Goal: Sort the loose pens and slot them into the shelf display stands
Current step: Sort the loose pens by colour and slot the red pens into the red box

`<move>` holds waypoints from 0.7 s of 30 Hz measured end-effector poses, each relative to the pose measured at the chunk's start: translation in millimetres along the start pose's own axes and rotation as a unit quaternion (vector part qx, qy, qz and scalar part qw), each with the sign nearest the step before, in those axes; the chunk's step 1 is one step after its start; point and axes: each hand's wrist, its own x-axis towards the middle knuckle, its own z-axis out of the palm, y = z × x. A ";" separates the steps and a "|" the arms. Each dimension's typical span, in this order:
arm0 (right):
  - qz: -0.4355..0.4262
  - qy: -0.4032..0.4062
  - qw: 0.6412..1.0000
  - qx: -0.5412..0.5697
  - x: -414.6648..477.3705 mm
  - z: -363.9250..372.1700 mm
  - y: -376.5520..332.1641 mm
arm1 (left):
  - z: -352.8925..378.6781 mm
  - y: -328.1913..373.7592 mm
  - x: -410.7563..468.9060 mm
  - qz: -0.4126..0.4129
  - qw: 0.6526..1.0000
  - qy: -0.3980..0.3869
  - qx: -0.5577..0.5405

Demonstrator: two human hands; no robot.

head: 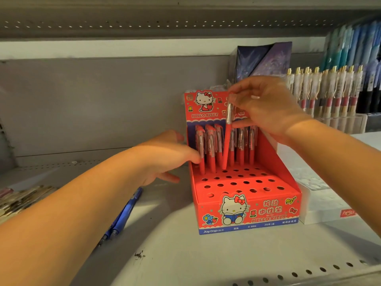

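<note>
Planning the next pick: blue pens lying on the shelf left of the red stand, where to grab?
Probably mid-barrel of the blue pens, from above and from their right side, pinching across the width. They lie flat on the shelf, diagonal and side by side, so only the tops and the right flank are exposed; the left forearm overhangs their left side.

left hand (165, 153) and right hand (266, 104) are both bare — so are the forearms (92, 195), all the way to the edge of view; the right thumbnail (232, 98) looks short and plain.
</note>
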 end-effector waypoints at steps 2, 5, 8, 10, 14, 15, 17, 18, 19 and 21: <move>-0.001 0.000 1.000 -0.025 -0.3 2.2 3.2 | 2.3 -2.6 -1.7 -0.018 0.998 -0.055 0.000; -0.003 -0.004 0.999 -0.049 -1.2 7.4 6.9 | 3.6 -3.1 -2.6 -0.019 0.995 -0.097 -0.015; -0.002 -0.017 0.998 -0.066 -2.4 10.3 9.7 | 4.0 -1.3 -4.0 -0.014 0.994 -0.109 -0.023; -0.004 -0.032 0.996 -0.083 -2.8 10.2 11.9 | 5.1 -1.6 -5.2 -0.007 0.993 -0.113 -0.022; -0.004 -0.039 0.993 -0.114 -2.9 9.4 12.3 | 9.2 -0.5 -8.2 -0.001 0.994 -0.110 -0.024; -0.004 -0.036 0.993 -0.113 -2.6 8.8 11.1 | 9.9 -0.5 -9.0 -0.001 0.994 -0.107 -0.026; -0.003 -0.038 0.993 -0.114 -3.0 7.4 10.0 | 11.0 -0.9 -10.1 -0.002 0.994 -0.106 -0.029; 0.001 -0.048 0.991 -0.122 -3.7 7.5 10.8 | 11.4 -1.0 -10.5 -0.002 0.994 -0.108 -0.030; 0.010 -0.066 0.989 -0.135 -4.7 8.4 12.1 | 11.8 -1.0 -11.2 -0.001 0.993 -0.110 -0.031; 0.032 -0.106 0.982 -0.151 -8.5 12.9 15.7 | 11.9 -0.9 -11.7 0.002 0.993 -0.110 -0.032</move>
